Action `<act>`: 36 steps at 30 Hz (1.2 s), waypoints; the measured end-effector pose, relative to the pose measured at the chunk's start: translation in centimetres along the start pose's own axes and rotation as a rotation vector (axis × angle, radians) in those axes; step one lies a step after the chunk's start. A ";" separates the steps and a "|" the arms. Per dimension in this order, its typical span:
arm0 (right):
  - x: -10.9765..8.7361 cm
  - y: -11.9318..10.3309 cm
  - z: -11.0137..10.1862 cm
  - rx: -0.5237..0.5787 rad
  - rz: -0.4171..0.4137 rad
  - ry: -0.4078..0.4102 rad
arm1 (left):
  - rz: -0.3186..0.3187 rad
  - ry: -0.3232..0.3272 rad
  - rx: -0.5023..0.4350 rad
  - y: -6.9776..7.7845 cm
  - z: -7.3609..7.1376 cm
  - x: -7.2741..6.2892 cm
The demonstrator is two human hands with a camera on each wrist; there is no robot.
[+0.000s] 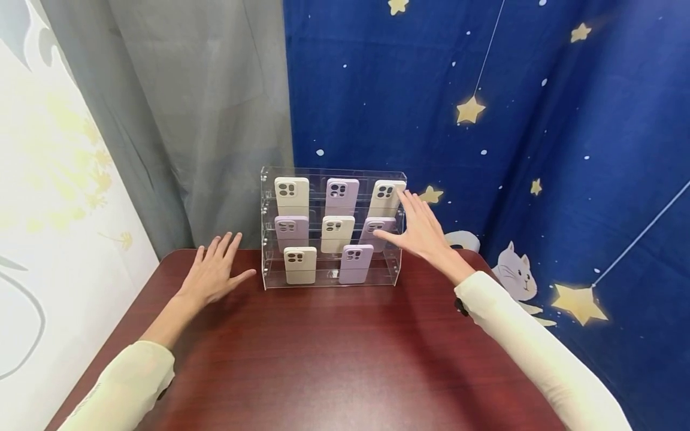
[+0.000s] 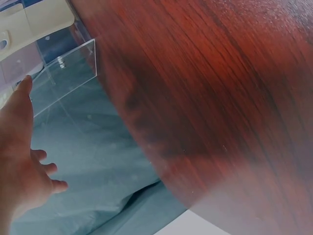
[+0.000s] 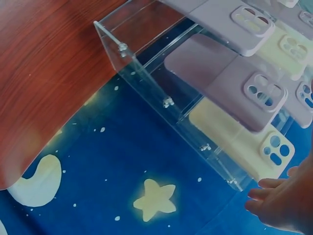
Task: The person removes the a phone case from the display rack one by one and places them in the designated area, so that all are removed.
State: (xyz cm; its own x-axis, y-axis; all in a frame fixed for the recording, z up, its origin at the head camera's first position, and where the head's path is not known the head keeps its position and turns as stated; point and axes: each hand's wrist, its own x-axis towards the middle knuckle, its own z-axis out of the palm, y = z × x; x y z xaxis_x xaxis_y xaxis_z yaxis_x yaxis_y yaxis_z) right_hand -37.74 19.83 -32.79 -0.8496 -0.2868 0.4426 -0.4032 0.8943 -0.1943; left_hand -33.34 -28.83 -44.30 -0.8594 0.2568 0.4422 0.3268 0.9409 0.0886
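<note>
A clear acrylic tiered stand (image 1: 383, 277) holds several phone cases in three rows. The top row has a cream case (image 1: 293, 203) at left, a lilac case (image 1: 345, 200) in the middle and another cream case (image 1: 380, 206) at right. Lilac, cream and lilac cases fill the middle row; below sit a cream case (image 1: 300, 272) and a lilac one (image 1: 356, 269). My left hand (image 1: 211, 275) is spread beside the stand's left side, holding nothing. My right hand (image 1: 423, 230) reaches over the right side, fingers extended beside the top right cream case, thumb overlapping the middle-row lilac case (image 1: 372, 234).
The stand stands near the back edge of a dark red wooden table (image 1: 323, 347). Behind hang a grey curtain (image 1: 205, 120) and a blue curtain (image 1: 377, 90) with stars. A white patterned surface (image 1: 54, 239) borders the table on the left.
</note>
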 end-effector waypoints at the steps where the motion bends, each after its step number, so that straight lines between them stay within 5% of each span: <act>1: 0.0 -0.1 0.0 0.004 -0.001 0.000 | 0.000 -0.002 -0.002 0.1 0.1 0.0; 28: 1.8 -4.9 1.1 0.120 -0.043 0.004 | 0.021 -0.039 -0.207 1.1 1.9 1.8; 36: 2.6 -6.3 1.1 0.177 -0.068 0.024 | -0.080 -0.114 -0.400 0.8 2.7 2.6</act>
State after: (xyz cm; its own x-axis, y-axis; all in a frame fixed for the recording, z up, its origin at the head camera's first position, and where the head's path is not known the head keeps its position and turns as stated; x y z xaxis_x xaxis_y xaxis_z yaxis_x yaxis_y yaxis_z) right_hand -37.77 13.03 -31.40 -0.8111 -0.3344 0.4800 -0.5145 0.7982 -0.3134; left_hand -36.41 -26.77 -45.48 -0.9189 0.2304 0.3203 0.3649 0.8050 0.4677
